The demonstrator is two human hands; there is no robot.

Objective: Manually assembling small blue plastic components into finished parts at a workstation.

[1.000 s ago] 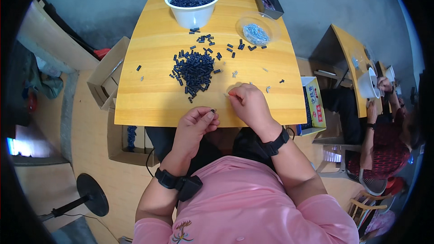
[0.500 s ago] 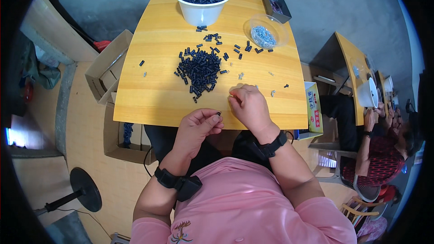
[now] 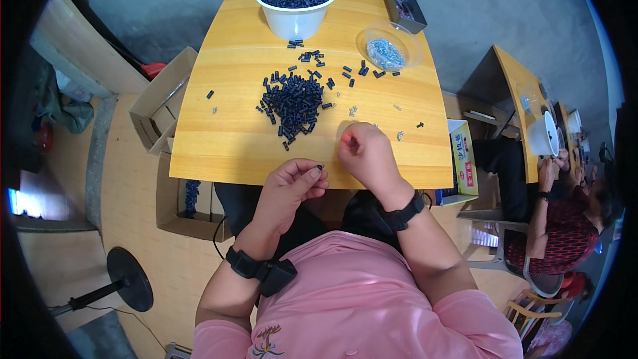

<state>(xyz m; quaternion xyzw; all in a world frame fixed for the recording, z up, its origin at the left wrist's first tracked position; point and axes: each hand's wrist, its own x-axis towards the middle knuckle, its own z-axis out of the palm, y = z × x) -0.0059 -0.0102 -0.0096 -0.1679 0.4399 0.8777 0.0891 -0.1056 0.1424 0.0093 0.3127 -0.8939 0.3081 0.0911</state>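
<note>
At the table's near edge my left hand (image 3: 292, 185) pinches a small black plastic piece (image 3: 319, 167) between thumb and fingertips; only its end shows. My right hand (image 3: 362, 149) hovers just right of it above the wood, fingers curled together. Whatever those fingers hold, if anything, is hidden. Ahead of both hands lies a heap of short black plastic pieces (image 3: 292, 101), with stray ones around it. A few small silvery screws (image 3: 353, 111) are scattered beyond my right hand. Farther right, a clear plastic bowl (image 3: 413, 50) holds many small silvery screws (image 3: 385, 54).
A white tub (image 3: 295, 25) full of black pieces stands at the table's far edge. A dark box (image 3: 407, 20) sits at the far right corner. Cardboard boxes (image 3: 193, 223) stand on the floor at left. Another person (image 3: 555, 229) sits at a table on the right.
My right hand has turned slightly, and its fingers are curled in more tightly. My left hand keeps its pinch on the black piece. The view has shifted a little.
</note>
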